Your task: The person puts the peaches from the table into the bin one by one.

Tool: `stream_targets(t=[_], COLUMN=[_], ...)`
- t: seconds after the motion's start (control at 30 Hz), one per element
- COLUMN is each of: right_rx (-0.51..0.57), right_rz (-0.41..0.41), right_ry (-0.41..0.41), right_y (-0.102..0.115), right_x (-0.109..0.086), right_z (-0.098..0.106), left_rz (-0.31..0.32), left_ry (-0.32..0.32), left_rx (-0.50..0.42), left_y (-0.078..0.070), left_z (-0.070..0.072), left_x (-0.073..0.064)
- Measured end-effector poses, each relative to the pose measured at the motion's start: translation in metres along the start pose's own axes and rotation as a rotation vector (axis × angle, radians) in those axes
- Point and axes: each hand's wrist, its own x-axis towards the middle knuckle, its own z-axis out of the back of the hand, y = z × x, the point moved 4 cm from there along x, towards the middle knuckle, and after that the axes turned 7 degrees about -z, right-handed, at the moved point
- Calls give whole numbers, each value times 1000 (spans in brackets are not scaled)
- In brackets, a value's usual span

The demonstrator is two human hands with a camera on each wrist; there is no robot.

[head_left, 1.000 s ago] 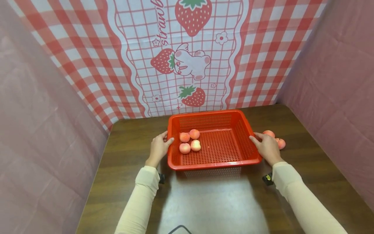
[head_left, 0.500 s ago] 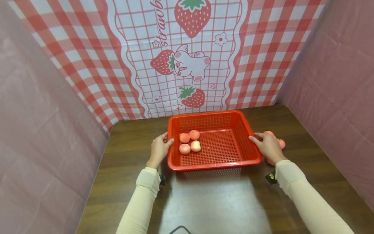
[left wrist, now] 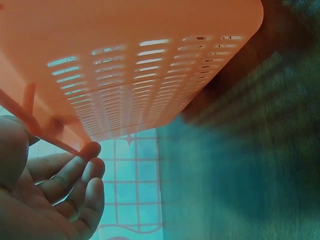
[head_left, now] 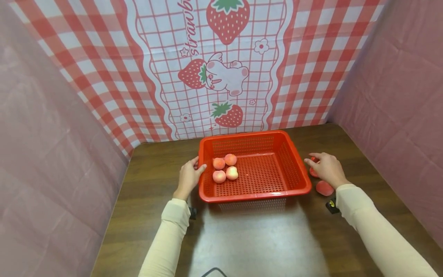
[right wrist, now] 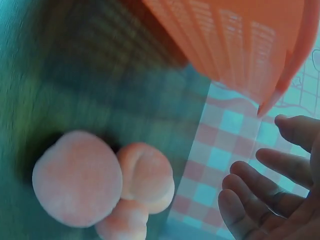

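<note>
A red plastic basket (head_left: 254,197) with perforated walls stands on the table. Several peaches (head_left: 219,176) lie together in its left part. My left hand (head_left: 188,175) grips the left rim, thumb on top; in the left wrist view the fingers (left wrist: 90,150) curl under that rim. My right hand (head_left: 327,167) hovers right of the basket, over loose peaches (head_left: 324,188) that it partly hides. In the right wrist view its fingers (right wrist: 247,180) are spread and hold nothing, apart from the basket rim (right wrist: 295,62), with the peaches (right wrist: 77,179) below on the table.
The dark wooden table (head_left: 145,215) ends against a red-checked strawberry cloth (head_left: 221,73) at the back. Pink curtains (head_left: 394,115) hang on both sides. A thin dark cable (head_left: 214,268) shows at the near edge.
My right hand has let go of the basket's right rim and moved right, over the loose peaches. The basket and my left hand have stayed in place.
</note>
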Motion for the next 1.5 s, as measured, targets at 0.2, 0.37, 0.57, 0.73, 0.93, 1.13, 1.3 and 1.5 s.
stream_targets(t=[0.2, 0.37, 0.57, 0.73, 0.93, 1.13, 1.3, 1.5], right_rx=[-8, -7, -19, -39, -65, -70, -85, -86], right_rz=[3, -4, -33, -54, -88, -98, -90, -110], right_ry=[-37, -86, -97, -82, -35, 25, 87, 151], right_y=[-10, -18, -33, -48, -67, -81, -88, -93], right_x=[4, 7, 13, 15, 14, 13, 14, 13], right_z=[7, 11, 15, 16, 11, 3, -5, -10], left_rz=[13, 1, -5, -2, -9, -9, -1, -1], left_ry=[2, -6, -4, -2, -9, -9, -6, -14], left_rx=[-6, 4, 3, 7, 7, 1, -7, -23], left_y=[0, -1, -2, -2, -2, -2, -2, -2], left_z=[-1, 0, 1, 1, 1, 2, 2, 2], left_x=[0, -1, 0, 1, 1, 1, -1, -1])
